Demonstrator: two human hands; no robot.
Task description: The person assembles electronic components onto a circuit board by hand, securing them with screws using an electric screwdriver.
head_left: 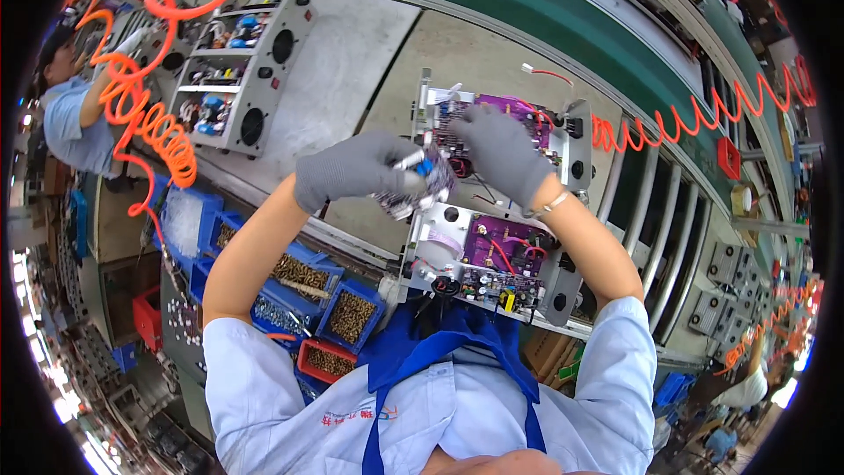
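Observation:
My left hand [356, 167], in a grey glove, grips a circuit board assembly [431, 183] with silver metal parts and a blue component, slightly blurred. The board is tilted above the gap between two open metal chassis. My right hand [505, 145], also gloved in grey, reaches over the far chassis [577, 149], its fingers bent at the silver-finned parts there; what they hold is hidden. A purple circuit board [497, 104] shows partly behind that hand. Closer to me lies the near chassis [440, 227], with another purple board [505, 244] and a populated green board [501, 288].
Blue bins [352, 315] of brass fasteners and a red bin [325, 361] sit at lower left. Assembled units with black fans [253, 127] stand at left, near a co-worker [75, 114]. Orange coiled hoses [145, 101] hang at left and right [686, 123]. Metal rollers [664, 202] run at right.

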